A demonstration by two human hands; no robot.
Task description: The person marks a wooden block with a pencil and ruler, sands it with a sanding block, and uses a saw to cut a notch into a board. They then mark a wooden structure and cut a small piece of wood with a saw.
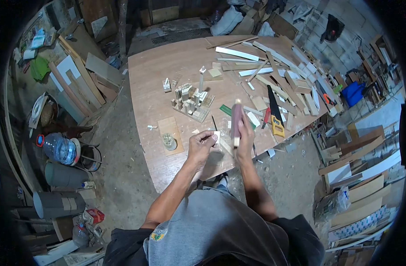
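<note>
Over the near edge of the table, my left hand (pixel 201 147) pinches a small pale rectangular piece (pixel 216 136) between thumb and fingers. My right hand (pixel 245 135) is wrapped round a sanding block (pixel 236 122), a wooden bar covered in purplish-brown paper, held upright just right of the pale piece. The two are apart. Beyond my hands stands a miniature wooden building model (pixel 192 103) made of many small blocks on a base. Left of my left hand, a glass jar (pixel 169 142) with pale contents rests on a thin wooden board (pixel 171 125).
A handsaw (pixel 276 115) with a yellow handle and a red-handled tool (pixel 267 117) lie right of my right hand. Wood strips (pixel 280 84) are heaped across the right side of the wooden table (pixel 150 80). A blue-tinted water bottle (pixel 61 148) stands at the left.
</note>
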